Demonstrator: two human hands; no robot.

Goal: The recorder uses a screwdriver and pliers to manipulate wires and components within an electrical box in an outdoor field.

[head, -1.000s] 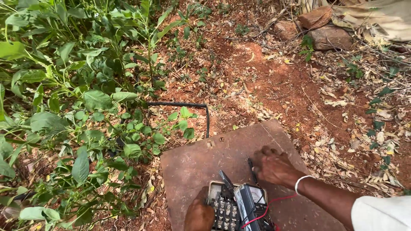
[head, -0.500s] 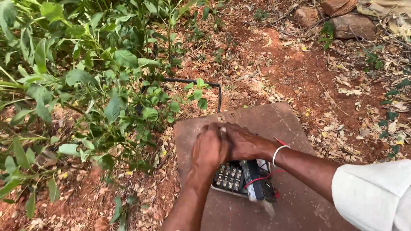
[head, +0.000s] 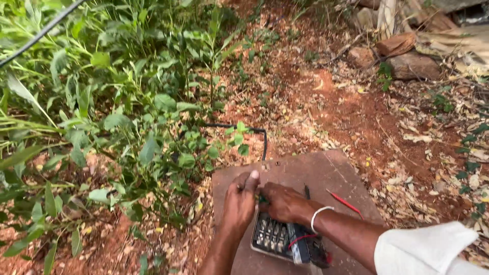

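My left hand [head: 239,203] and my right hand [head: 284,203] meet fingertip to fingertip over the top edge of a black box [head: 277,240] with rows of metal terminals and a red wire round it. Both hands pinch a small green part [head: 261,197] between them; my left thumb sticks up. The box lies on a flat reddish-brown slab [head: 321,170] on the ground. My right wrist carries a white bangle, and a white sleeve covers the forearm. The fingers hide most of the green part.
A thin red wire [head: 346,202] and a short dark rod [head: 306,191] lie on the slab right of my hands. A black cable [head: 254,131] bends down to the slab's far edge. Leafy green plants [head: 127,112] crowd the left; red soil, dry leaves and stones [head: 407,63] lie beyond.
My left hand came up from the box's near side to join my right hand at its top edge. The view shifted, with the slab and box now lower in frame.
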